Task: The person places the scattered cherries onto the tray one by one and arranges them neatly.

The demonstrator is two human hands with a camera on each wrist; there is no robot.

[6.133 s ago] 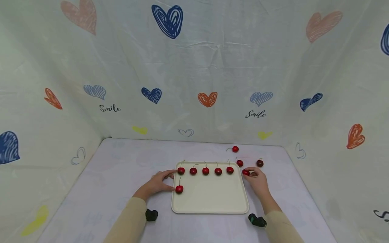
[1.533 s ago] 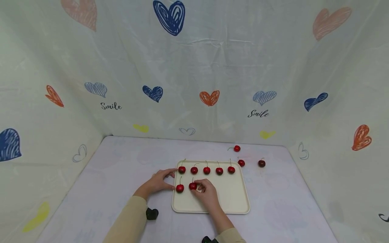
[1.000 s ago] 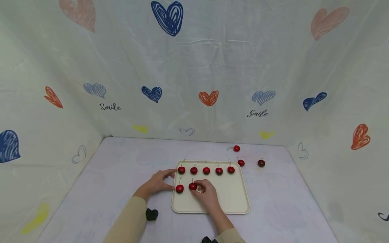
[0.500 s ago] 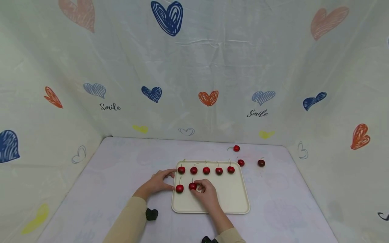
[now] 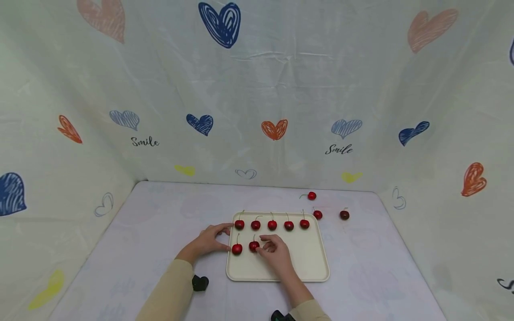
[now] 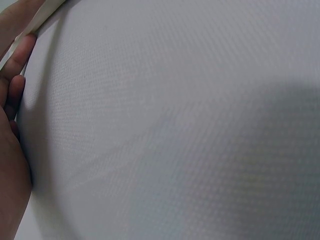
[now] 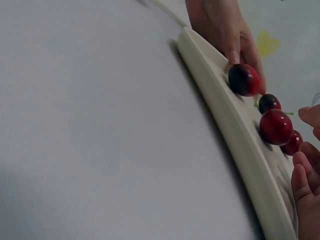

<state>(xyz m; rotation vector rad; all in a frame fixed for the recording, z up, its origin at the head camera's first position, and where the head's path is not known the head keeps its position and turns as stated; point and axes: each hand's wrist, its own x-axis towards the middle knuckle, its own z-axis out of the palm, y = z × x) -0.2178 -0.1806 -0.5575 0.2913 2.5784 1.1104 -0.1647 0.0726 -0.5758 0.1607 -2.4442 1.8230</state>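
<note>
In the head view, a cream rectangular tray (image 5: pixel 289 267) bears a back row of several red cherries with stems. Below that row sit two more, a left cherry (image 5: pixel 237 249) and a cherry (image 5: pixel 254 246) beside my right hand (image 5: pixel 278 256). The right thumb and index finger are spread apart, close to this cherry; in the right wrist view a gap shows between the fingers and the cherry (image 7: pixel 276 127). My left hand (image 5: pixel 206 242) rests against the tray's left edge, thumb and index finger extended along it. In the left wrist view, fingers (image 6: pixel 21 52) touch the tray's rim.
Beyond the tray's back right corner lie three loose cherries: a far cherry (image 5: pixel 312 195), a near cherry (image 5: pixel 317 215) and a dark cherry (image 5: pixel 344 214). A pale cloth covers the table (image 5: pixel 172 205). A curtain with printed hearts (image 5: pixel 297 89) rises behind and at the sides.
From the right of the tray, my right hand has brought a cherry to the second row. In the last half second its fingers have parted from it, moving slightly right. The left hand stays put.
</note>
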